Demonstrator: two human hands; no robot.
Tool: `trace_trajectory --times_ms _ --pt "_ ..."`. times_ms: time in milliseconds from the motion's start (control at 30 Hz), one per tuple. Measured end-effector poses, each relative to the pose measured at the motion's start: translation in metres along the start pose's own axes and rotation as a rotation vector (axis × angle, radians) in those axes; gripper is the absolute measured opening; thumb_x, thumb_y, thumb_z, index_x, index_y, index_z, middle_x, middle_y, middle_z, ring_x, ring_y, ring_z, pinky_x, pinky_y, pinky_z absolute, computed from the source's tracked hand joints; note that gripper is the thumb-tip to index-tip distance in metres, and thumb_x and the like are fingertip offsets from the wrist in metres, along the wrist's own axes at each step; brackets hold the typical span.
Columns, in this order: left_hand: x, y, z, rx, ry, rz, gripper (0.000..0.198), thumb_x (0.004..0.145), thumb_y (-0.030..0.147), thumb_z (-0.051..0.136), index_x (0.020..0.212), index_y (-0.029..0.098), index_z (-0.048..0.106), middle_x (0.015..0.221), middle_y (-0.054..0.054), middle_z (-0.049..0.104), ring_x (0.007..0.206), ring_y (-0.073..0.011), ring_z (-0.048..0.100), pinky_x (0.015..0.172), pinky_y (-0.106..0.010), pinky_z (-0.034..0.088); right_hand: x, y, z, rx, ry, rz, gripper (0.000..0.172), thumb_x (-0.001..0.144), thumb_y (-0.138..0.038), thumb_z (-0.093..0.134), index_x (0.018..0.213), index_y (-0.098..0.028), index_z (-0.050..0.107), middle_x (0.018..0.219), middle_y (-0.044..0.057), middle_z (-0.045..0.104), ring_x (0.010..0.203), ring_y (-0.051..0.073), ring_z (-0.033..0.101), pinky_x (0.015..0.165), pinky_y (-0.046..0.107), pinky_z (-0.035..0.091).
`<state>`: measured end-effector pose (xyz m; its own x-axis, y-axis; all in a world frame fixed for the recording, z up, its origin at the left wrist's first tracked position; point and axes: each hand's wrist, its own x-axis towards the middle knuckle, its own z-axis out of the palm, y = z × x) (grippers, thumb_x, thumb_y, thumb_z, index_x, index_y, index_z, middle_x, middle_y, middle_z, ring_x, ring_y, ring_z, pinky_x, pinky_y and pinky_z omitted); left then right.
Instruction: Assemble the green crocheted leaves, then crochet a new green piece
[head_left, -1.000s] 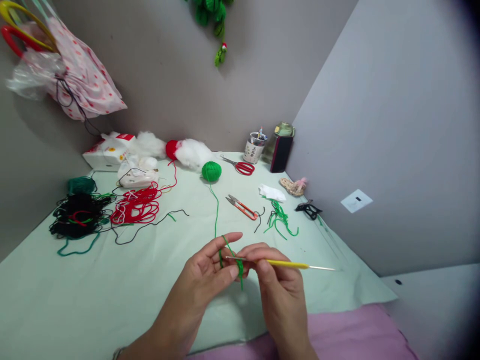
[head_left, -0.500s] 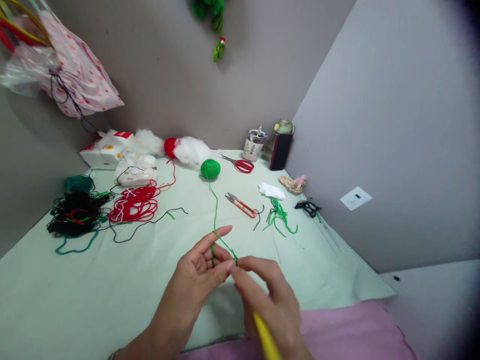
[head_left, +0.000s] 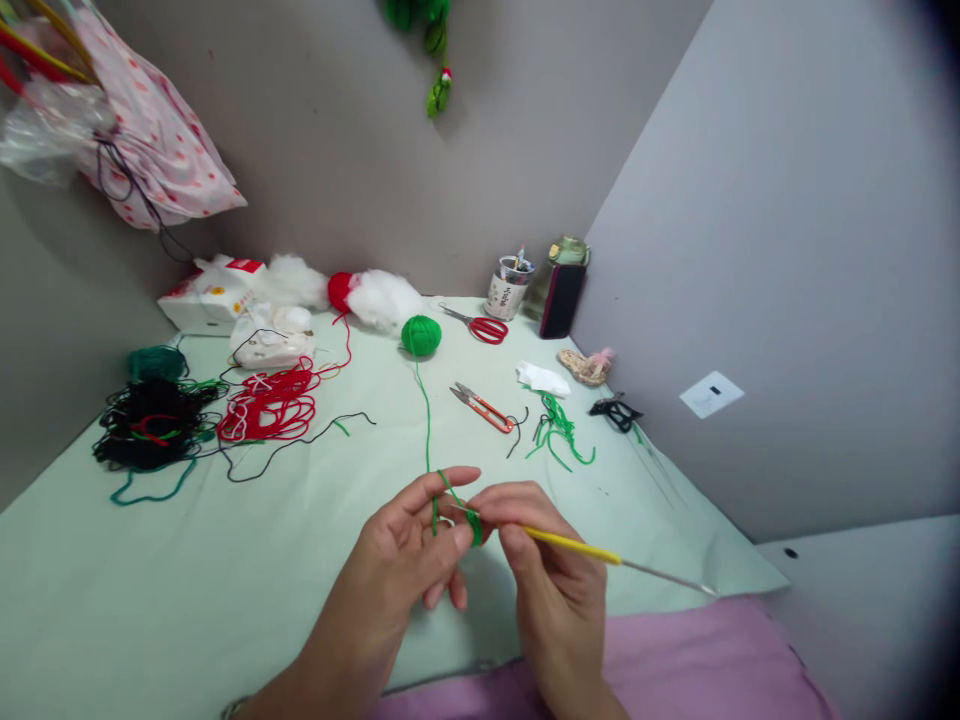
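Low in the middle of the head view, my left hand (head_left: 412, 545) pinches a small green crochet piece (head_left: 475, 526) between thumb and fingers. Green yarn loops over its raised index finger and runs back to a green yarn ball (head_left: 421, 336). My right hand (head_left: 555, 570) is closed around a crochet hook (head_left: 574, 543) with a yellow handle and a metal shaft at its far end. The hook's tip is at the green piece, against the fingers of my left hand. Whether a loop sits on the tip is too small to tell.
Orange thread snips (head_left: 484, 408) lie ahead of my hands, with red-handled scissors (head_left: 480, 326) behind. Tangled red yarn (head_left: 274, 405) and black yarn (head_left: 154, 425) are at left. Green yarn scraps (head_left: 559, 435) and a black clip (head_left: 616, 412) lie at right. A pen cup (head_left: 508, 290) stands at the back.
My right hand has turned, so the hook now lies across to the right instead of pointing down toward me. More of the green piece shows. The left index finger has shifted slightly right.
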<state>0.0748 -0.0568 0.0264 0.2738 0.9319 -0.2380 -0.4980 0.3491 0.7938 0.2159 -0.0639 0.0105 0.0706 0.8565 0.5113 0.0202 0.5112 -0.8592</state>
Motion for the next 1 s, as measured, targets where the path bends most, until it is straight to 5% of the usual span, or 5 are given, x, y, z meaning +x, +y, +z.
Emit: trace_trajectory --times_ms 133,267,367,800,1000 --pt "-0.002 -0.004 0.002 0.036 0.05 0.027 0.045 0.078 0.031 0.086 0.121 0.026 0.074 0.079 0.004 0.061 0.053 -0.0041 0.052 0.056 -0.019 0.045 -0.009 0.003 0.0 -0.205 -0.01 -0.096 0.031 0.097 -0.011 0.056 0.112 -0.032 0.074 0.098 0.004 0.072 0.087 0.019 0.07 0.07 0.032 0.059" --pt "0.0 -0.003 -0.001 -0.143 0.013 -0.094 0.048 0.079 0.032 0.085 0.124 0.022 0.073 0.063 0.008 0.051 0.047 -0.0021 0.036 0.053 -0.018 0.044 -0.015 0.004 -0.007 -0.347 -0.068 -0.166 0.042 0.09 -0.009 0.066 0.121 -0.036 0.073 0.109 0.005 0.073 0.095 0.023 0.072 0.076 0.035 0.06" --pt "0.001 0.0 -0.004 -0.24 0.018 -0.162 0.036 0.082 0.028 0.083 0.115 0.017 0.077 0.054 0.01 0.037 0.047 -0.0027 0.026 0.049 -0.015 0.04 -0.009 0.001 -0.009 -0.225 0.008 -0.107 0.033 0.096 -0.009 0.057 0.112 -0.031 0.075 0.094 0.003 0.072 0.086 0.018 0.069 0.074 0.032 0.057" --pt "-0.001 0.004 -0.004 -0.011 -0.03 -0.02 0.037 0.083 0.028 0.08 0.12 0.025 0.074 0.084 0.003 0.056 0.05 -0.0026 0.038 0.051 -0.021 0.049 0.005 0.002 -0.009 0.27 -0.038 0.223 0.021 0.103 -0.029 0.053 0.094 -0.024 0.071 0.089 0.001 0.069 0.068 0.01 0.065 0.066 0.024 0.056" --pt "-0.001 0.002 -0.01 0.077 0.054 0.027 0.047 0.083 0.034 0.08 0.129 0.028 0.069 0.086 0.002 0.057 0.06 -0.0071 0.05 0.057 -0.021 0.046 -0.004 -0.004 -0.005 -0.401 -0.157 -0.245 0.022 0.102 -0.012 0.047 0.108 -0.023 0.066 0.095 0.005 0.072 0.085 0.014 0.071 0.075 0.025 0.059"
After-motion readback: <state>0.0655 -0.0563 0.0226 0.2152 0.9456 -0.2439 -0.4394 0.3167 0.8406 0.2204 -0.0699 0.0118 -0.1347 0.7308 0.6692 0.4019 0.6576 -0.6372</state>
